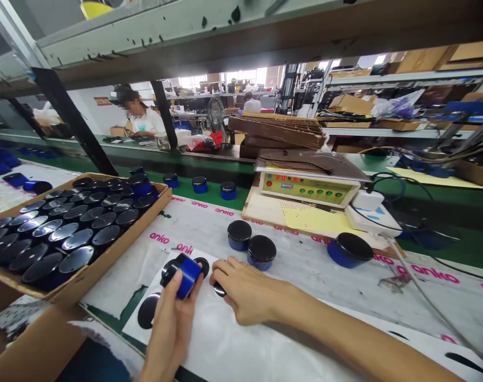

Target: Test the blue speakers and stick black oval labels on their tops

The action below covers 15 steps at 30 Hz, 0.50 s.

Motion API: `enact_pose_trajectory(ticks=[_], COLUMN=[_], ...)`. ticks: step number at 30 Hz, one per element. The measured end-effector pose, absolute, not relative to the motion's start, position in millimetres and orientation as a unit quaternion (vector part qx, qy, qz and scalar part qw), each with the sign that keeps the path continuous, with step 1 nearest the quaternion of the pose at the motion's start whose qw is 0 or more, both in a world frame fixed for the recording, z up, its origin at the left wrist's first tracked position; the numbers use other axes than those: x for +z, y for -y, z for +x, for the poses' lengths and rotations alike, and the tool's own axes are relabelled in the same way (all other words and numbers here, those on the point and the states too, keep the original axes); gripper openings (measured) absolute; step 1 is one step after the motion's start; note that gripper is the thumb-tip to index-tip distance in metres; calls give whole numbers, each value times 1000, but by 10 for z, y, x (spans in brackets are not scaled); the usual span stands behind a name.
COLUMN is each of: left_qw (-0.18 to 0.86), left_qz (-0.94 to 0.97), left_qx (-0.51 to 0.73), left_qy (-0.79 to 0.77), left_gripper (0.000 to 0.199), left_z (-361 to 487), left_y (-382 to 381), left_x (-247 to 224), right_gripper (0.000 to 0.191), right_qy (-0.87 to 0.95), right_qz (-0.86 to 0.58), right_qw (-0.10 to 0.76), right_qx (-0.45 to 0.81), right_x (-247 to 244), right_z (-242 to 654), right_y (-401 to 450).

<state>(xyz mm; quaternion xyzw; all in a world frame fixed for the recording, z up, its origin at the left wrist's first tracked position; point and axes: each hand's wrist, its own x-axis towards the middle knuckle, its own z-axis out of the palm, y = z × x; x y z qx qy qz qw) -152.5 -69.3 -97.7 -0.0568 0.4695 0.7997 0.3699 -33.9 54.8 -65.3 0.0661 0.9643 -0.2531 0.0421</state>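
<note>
My left hand [173,313] holds a round blue case with a shiny black end [187,273], tilted on its side above a white sheet. My right hand [245,289] is closed over the sheet just to the right of it. A small dark, shiny piece [219,289] shows under its curled fingers; what it is I cannot make out. The white sheet [209,329] bears black discs, one [148,312] to the left of my left hand and another [201,267] behind the held case. Two black-topped blue cases [239,234] [262,252] stand upright just beyond my right hand.
A cardboard tray [106,241] full of black-topped cases stands at left. Another case [349,249] is at right. Several stand on the green belt [241,204]. A control box with lit buttons [305,188] and cables sits behind. A shelf crosses overhead; a person [146,122] sits beyond.
</note>
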Motion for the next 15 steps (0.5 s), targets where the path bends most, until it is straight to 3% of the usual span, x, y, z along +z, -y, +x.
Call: enact_pose_trajectory(ticks=[6, 10, 11, 13, 15], left_qw=[361, 346, 336, 312, 305], left_qz=[2, 40, 62, 119, 195], left_qx=[812, 781, 755, 685, 622], left_qy=[-458, -518, -560, -648, -694], left_gripper=[32, 43, 49, 61, 68], left_z=[-1459, -1460, -1450, -1387, -1259], left_y=[665, 692, 703, 739, 784], left_x=[-1131, -1124, -1116, -1109, -1124], right_gripper=[38, 12, 8, 18, 22], right_qy=[-983, -995, -997, -998, -985], right_qz=[-15, -27, -26, -2, 77], right_qw=[64, 17, 2, -45, -145], right_qx=[-173, -98, -79, -53, -52], right_x=[-648, -507, -463, -381, -328], right_z=[-574, -355, -234, 87, 470], right_y=[-625, -540, -496, -383, -247])
